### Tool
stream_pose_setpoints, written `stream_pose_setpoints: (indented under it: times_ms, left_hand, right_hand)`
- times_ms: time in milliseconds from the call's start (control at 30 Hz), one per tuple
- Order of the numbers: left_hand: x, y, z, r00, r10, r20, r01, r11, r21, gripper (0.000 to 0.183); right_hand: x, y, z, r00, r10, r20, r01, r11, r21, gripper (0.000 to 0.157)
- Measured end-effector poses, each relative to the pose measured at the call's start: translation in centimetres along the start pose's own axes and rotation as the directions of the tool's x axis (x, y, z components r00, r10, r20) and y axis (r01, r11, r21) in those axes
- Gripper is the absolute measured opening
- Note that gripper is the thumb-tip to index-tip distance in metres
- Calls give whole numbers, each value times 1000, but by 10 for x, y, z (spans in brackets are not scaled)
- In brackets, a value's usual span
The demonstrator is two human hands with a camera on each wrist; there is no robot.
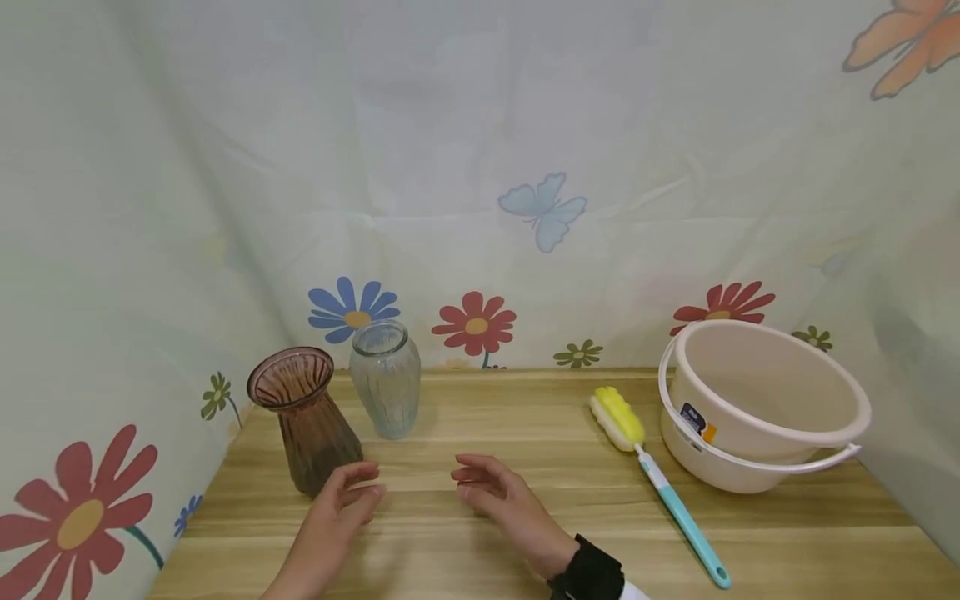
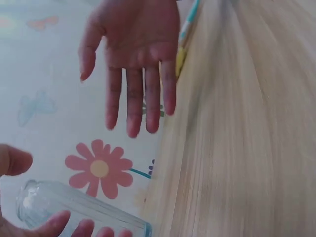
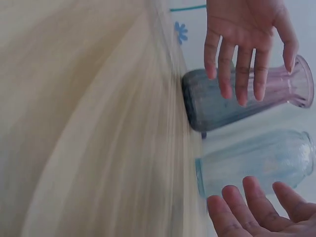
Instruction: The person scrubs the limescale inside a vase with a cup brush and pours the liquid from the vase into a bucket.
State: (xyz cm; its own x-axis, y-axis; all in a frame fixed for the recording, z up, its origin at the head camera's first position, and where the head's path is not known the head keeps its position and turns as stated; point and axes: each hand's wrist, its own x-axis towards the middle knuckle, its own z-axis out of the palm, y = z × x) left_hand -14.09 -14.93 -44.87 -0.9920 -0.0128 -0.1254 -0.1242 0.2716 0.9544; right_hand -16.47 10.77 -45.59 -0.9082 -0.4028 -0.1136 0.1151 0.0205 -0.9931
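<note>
You see two vases of glossy, see-through ribbed glass: the brown vase [image 1: 318,437] and the clear vase [image 1: 388,387]. The bucket [image 1: 731,467] looks like smooth plastic, as does the brush handle [image 1: 686,521]; its brush head [image 1: 618,418] looks spongy and rough. Your table [image 1: 510,417] shows smooth wood grain, the backdrop [image 1: 435,150] creased, cloth-like sheeting, and your wrist strap [image 1: 591,573] matt black fabric.

The wood-grain tabletop [image 1: 510,408] bears, left to right, a brown vase [image 1: 309,437]; a clear vase [image 1: 386,385]; a yellow-headed brush [image 1: 652,469] (turquoise-handled); a cream bucket [image 1: 738,442].
</note>
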Motion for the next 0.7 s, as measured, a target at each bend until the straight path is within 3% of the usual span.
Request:
stream_pose_setpoints:
  times_ms: [167,333,500,700]
  left_hand:
    - [-1,-4,-16,993,-72,-95,57,987,-148,42]
    - [-3,-11,-32,978,-135,-161,88,958,-271,41]
    - [-3,-17,-44,953,-153,-261,61,942,-331,39]
    - [3,-18,-52,909,-158,-385,-13,914,-406,34]
  right_hand:
    - [9,7,20,998,-45,45,42,998,56,55]
    - [16,9,36,999,-23,48,17,992,125,57]
    - [23,9,48,999,-14,36,7,984,180,58]
    - [31,11,58,999,1,43,-11,969,246,60]
